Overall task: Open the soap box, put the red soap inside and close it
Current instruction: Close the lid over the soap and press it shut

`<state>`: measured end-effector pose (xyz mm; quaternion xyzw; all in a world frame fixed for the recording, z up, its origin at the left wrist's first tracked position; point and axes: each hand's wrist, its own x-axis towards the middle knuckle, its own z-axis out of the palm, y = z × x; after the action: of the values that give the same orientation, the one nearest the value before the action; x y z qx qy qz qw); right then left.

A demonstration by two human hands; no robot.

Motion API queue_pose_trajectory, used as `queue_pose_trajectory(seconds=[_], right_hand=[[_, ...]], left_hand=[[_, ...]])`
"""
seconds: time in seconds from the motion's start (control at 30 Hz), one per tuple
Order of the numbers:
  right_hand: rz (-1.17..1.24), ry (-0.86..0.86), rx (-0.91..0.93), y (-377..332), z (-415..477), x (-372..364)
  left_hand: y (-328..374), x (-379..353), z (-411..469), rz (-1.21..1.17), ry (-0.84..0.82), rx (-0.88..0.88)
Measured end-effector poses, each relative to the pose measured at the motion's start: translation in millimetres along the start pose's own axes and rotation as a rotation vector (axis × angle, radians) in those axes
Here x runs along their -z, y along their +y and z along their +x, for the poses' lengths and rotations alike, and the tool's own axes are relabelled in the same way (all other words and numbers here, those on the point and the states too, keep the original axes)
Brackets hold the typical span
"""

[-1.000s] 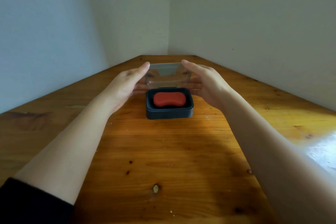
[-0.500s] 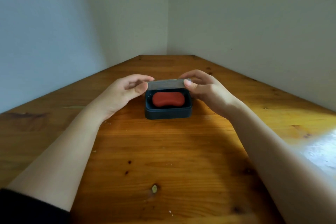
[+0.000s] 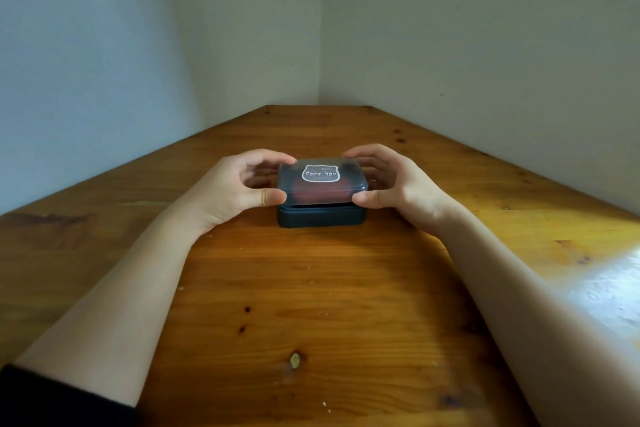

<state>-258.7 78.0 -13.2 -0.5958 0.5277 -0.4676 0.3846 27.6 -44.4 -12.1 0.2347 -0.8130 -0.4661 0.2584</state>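
You're pinching the lid from both ends, left hand on its left end and right hand on its right end. Each thumb is sitting on the near corner while the other fingers are curling around the far side. So both sets of fingers are narrow and holding the lid, nothing else. That symmetric grip makes sense to me: with a hand on each short end you're keeping the lid level, so it's coming down square onto the base instead of catching on one edge.

The lid is sitting right over the base but not fully seated yet, I think. There's a thin gap showing along its near edge, and that edge is slightly overhanging the base. My guess is it needs an even press down to finish the close.

The soap is already inside the base, directly under the lid. You can only see it as a dull reddish patch through the translucent plastic, so I can't tell exactly how it's lying in there.

The lid's long axis is running left to right, in line with the base, with its long edge facing you. The white sticker on top of the lid has its print upright toward you. The base is resting flat on the tabletop, straight out in front, well away from the wall corner behind it.
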Motion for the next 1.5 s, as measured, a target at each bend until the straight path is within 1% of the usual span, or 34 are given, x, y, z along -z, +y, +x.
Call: queue_pose_trajectory(seconds=[0.47,0.57,0.67,0.77,0.9,1.2,1.33,1.5], right_hand=[[-0.154,-0.089,0.01,-3,-2,3],[-0.184,-0.122,0.009,-6,-2,3],[-0.261,-0.151,0.006,-9,-1,1],[-0.285,-0.122,0.01,-8,-1,0],[-0.26,-0.049,0.021,-4,-2,-2],[-0.341,0.07,0.015,-3,3,-7],[-0.342,0.103,-0.002,-2,9,-11],[-0.413,0.134,0.001,2,17,-15]], left_hand=[[-5,1,0,0.094,-0.029,0.033],[-3,2,-2,0.092,-0.074,0.039],[1,-2,-1,0.178,-0.124,0.093],[2,-8,0,0.284,-0.115,0.128],[3,-7,0,0.318,-0.063,0.122],[-1,-11,6,0.28,0.076,0.125],[-5,-14,10,0.291,0.101,0.124],[-4,-15,14,0.318,0.129,0.135]])
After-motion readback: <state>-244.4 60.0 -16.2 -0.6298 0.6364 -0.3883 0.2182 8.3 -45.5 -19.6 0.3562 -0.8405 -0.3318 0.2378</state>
